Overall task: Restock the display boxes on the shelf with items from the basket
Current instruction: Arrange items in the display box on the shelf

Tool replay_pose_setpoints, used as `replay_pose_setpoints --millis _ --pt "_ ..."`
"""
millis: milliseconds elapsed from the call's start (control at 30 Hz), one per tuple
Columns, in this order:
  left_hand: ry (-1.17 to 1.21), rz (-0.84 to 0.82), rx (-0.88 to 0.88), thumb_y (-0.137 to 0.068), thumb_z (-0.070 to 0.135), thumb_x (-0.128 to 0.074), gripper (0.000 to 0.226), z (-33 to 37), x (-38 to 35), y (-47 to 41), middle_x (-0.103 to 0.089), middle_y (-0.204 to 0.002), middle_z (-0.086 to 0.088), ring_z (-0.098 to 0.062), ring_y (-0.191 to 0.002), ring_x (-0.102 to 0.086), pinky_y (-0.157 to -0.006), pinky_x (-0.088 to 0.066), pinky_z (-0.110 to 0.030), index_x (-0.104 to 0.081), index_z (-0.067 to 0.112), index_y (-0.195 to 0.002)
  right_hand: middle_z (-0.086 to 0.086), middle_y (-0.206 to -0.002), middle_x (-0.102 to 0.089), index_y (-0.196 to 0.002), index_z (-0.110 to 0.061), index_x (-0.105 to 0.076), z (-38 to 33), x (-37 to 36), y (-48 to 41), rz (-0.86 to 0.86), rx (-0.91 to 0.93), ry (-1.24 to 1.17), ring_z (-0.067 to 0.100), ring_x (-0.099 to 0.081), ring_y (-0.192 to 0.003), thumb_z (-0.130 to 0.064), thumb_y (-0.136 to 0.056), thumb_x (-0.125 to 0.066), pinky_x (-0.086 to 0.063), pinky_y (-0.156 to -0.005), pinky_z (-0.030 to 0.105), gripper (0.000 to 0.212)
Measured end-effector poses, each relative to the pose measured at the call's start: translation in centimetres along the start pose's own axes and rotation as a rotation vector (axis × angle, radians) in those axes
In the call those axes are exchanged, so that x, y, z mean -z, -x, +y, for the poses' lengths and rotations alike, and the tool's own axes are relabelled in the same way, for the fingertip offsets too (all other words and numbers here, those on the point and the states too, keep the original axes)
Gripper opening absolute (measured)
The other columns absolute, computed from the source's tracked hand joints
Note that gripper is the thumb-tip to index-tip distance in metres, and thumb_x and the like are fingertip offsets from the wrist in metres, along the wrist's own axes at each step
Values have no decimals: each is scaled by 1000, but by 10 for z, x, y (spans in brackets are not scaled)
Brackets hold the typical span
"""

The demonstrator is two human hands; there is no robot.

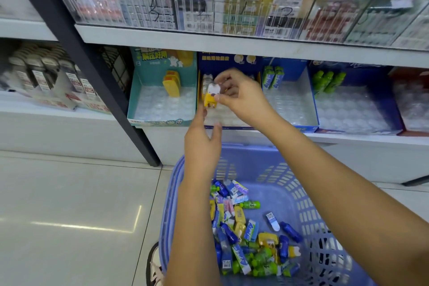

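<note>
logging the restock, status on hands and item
Right hand pinches yellow-white item over dark blue display box. Left hand open, just beneath. Basket holds more; path clear.

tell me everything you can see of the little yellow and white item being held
The small yellow and white item looks like glossy plastic: a white top shaped like an eared animal on a yellow base. It is roughly upright, slightly tilted, over the clear bubbled tray of the dark blue display box. The right hand pinches its side between thumb and fingers. The left hand reaches up just below it; whether it touches cannot be told. A similar item stands behind it.
</note>
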State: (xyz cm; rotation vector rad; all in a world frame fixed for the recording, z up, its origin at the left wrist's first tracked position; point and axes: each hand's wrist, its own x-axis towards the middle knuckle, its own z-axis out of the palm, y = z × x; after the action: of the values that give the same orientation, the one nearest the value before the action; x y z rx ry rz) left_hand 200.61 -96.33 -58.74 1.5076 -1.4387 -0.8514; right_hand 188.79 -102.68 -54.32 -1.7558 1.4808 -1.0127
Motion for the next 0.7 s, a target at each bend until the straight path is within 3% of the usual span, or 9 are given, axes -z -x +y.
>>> replay_pose_setpoints --millis 67,167,267,467,600,700 --pt "-277 -118 -31 -96 21 -51 51 -5 -5 1 -38 -150 -3 -16 -140 -28 -105 -23 -16 -37 13 -144 -6 -81 -58 -109 -17 -58 5 -5 -7 62 72 109 6 -57 -67 -10 -82 -67 -52 -72 25 30" --pt "-437 -209 -31 -96 22 -50 53 -8 -10 5 -26 -156 -4 -16 -146 -8 -114 -11 -23 -34 10 -146 6 -92 -63 -113 -13 -57 12 -16 -12 8 142 240 17 -60 -78 -7 -84 -64 -53 -77 35 30" --pt "-428 -217 -48 -96 22 -51 54 -9 -8 0 -29 -155 -3 -15 -146 -10 -113 -12 -22 -33 9 -146 13 -96 -61 -117 -8 -54 21 -25 -13 -47 188 337 25 -59 -85 -5 -87 -60 -51 -78 40 30" --pt "-409 -254 -77 -96 21 -51 52 -13 -2 -5 -34 -152 -4 -16 -144 -16 -111 -11 -19 -37 8 -144 15 -98 -61 -118 -8 -52 25 -32 -20 -72 213 483 30 -58 -85 -6 -87 -56 -48 -72 34 31" --pt "-424 -269 -80 -96 20 -51 52 -13 0 -8 -34 -152 -5 -17 -144 -17 -111 -12 -20 -37 8 -144 15 -108 -62 -124 -9 -50 21 -31 -24 -116 160 520 30 -59 -92 -6 -89 -53 -50 -79 42 36" --pt "-401 -271 -93 -96 20 -51 49 -7 4 -2 -35 -151 -4 -16 -144 -21 -110 -15 -20 -39 10 -143 15 -112 -58 -128 -11 -51 10 -22 -22 -155 150 577 29 -57 -96 -9 -90 -51 -48 -81 38 38"
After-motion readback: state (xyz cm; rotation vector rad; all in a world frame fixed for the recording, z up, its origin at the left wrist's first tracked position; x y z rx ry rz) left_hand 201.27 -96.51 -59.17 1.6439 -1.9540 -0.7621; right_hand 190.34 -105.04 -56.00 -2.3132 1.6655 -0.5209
